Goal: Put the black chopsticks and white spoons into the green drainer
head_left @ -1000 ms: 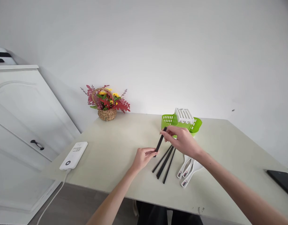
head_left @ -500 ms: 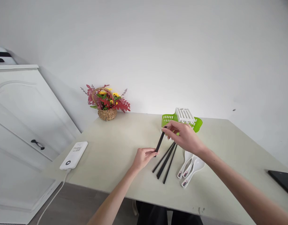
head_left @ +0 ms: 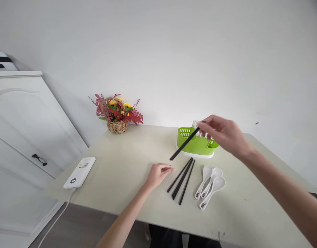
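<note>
My right hand pinches the top end of a black chopstick and holds it tilted in the air in front of the green slotted holder. The holder has a white insert behind my fingers. My left hand rests on the table with fingers loosely curled and nothing in it, just left of three black chopsticks lying side by side. Three white spoons lie to the right of those chopsticks.
A wicker basket of red and yellow flowers stands at the table's back left. A white power bank with a cable lies near the left edge. A white cabinet stands to the left. A dark flat object is at the right edge.
My right hand has lifted the chopstick up and to the right, toward the green holder. My left hand has let go of the chopstick's lower end and stays on the table.
</note>
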